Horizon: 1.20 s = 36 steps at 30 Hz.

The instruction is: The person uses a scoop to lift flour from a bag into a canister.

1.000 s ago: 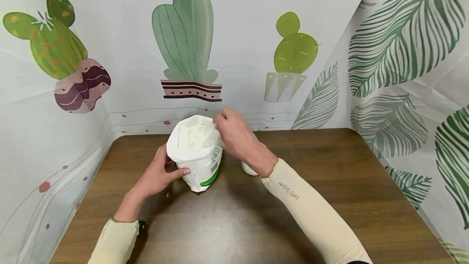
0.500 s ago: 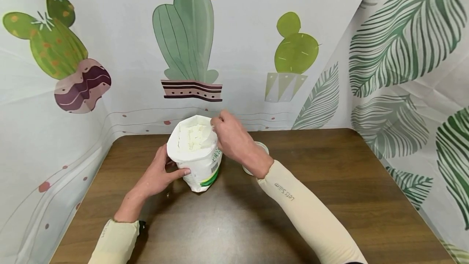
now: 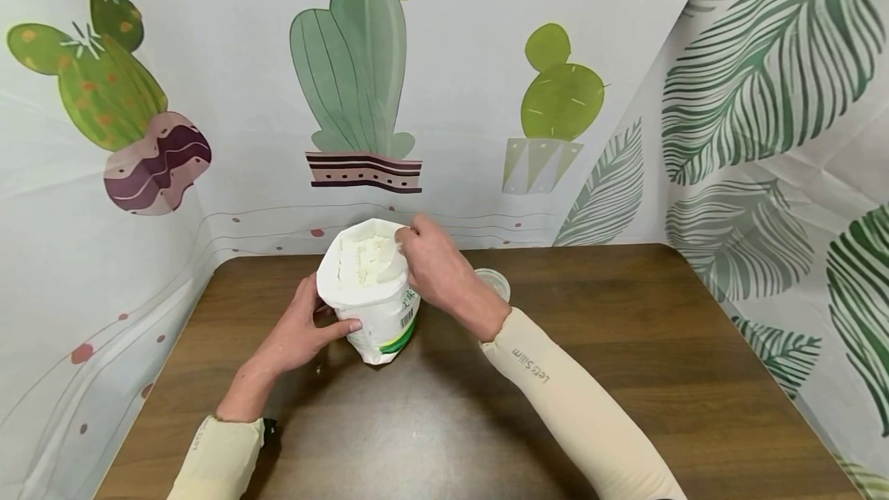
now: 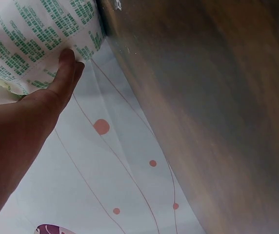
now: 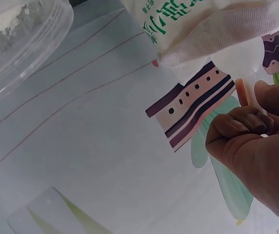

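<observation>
A white paper bag (image 3: 378,322) of pale flour-like powder (image 3: 368,259) stands upright with its top spread wide. On its left side my left hand (image 3: 305,326) grips it, thumb across the front; in the left wrist view, fingertips (image 4: 67,56) lie along its green-printed side. Above the bag's right rim, my right hand (image 3: 437,265) is curled. The right wrist view has this hand pinching what looks like a white spoon (image 5: 239,57), its pale rounded end by the bag's mouth. Most of its handle is hidden by the fingers.
A clear round tub (image 3: 495,282) stands right of the bag, partly behind my right wrist. Whitish powder (image 5: 5,27) shows inside it in the right wrist view. The brown wooden table (image 3: 625,346) meets a printed cloth backdrop (image 3: 472,99) at its back edge.
My right hand has shifted a little left and down toward the bag's mouth, uncovering more of the clear tub. My left hand and the bag stay put.
</observation>
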Each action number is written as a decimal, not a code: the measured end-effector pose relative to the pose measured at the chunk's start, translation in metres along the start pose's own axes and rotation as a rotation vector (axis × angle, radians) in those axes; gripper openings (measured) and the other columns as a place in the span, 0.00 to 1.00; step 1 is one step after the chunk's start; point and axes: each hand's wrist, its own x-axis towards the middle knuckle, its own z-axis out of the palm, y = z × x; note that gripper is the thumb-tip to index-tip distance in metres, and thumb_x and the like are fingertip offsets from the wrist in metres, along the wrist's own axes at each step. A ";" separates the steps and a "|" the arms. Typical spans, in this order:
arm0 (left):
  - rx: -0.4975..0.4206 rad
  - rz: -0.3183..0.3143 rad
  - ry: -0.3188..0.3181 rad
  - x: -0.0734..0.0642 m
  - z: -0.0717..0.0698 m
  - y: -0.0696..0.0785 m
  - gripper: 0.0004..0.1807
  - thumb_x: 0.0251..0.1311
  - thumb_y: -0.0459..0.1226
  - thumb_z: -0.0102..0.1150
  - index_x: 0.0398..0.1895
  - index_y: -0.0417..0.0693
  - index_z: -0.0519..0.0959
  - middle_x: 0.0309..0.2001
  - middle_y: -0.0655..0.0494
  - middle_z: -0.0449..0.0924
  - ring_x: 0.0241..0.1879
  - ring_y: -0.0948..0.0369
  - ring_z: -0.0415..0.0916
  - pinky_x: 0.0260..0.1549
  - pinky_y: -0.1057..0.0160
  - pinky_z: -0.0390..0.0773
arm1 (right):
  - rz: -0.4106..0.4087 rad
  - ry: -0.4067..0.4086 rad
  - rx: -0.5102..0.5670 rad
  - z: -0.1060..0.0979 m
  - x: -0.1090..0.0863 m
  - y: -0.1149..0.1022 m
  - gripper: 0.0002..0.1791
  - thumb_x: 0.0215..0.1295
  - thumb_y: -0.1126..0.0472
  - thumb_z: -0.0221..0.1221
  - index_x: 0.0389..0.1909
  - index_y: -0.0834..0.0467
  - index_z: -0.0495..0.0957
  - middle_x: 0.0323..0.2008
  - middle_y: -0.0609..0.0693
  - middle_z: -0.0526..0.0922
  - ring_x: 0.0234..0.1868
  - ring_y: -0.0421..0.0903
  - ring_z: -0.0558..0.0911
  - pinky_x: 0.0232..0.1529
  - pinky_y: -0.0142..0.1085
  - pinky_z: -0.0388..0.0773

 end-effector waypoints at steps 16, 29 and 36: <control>0.014 0.005 0.001 0.000 0.000 -0.002 0.54 0.62 0.43 0.78 0.83 0.51 0.52 0.75 0.46 0.52 0.72 0.49 0.57 0.65 0.38 0.74 | -0.002 -0.041 -0.016 0.009 0.003 -0.005 0.04 0.75 0.69 0.59 0.42 0.66 0.82 0.35 0.58 0.75 0.33 0.53 0.76 0.36 0.43 0.80; 0.006 0.000 -0.001 -0.001 0.001 0.001 0.53 0.63 0.41 0.77 0.83 0.50 0.51 0.75 0.45 0.53 0.71 0.48 0.58 0.65 0.37 0.73 | -0.023 -0.147 -0.189 0.007 0.011 -0.010 0.03 0.66 0.71 0.59 0.38 0.64 0.81 0.34 0.56 0.76 0.31 0.52 0.79 0.33 0.44 0.81; 0.004 0.004 0.008 -0.001 0.001 0.001 0.53 0.63 0.41 0.77 0.83 0.50 0.52 0.76 0.45 0.52 0.72 0.48 0.57 0.65 0.38 0.73 | -0.068 -0.223 -0.270 0.000 0.018 -0.012 0.05 0.66 0.71 0.61 0.39 0.62 0.83 0.35 0.54 0.79 0.34 0.51 0.81 0.34 0.42 0.83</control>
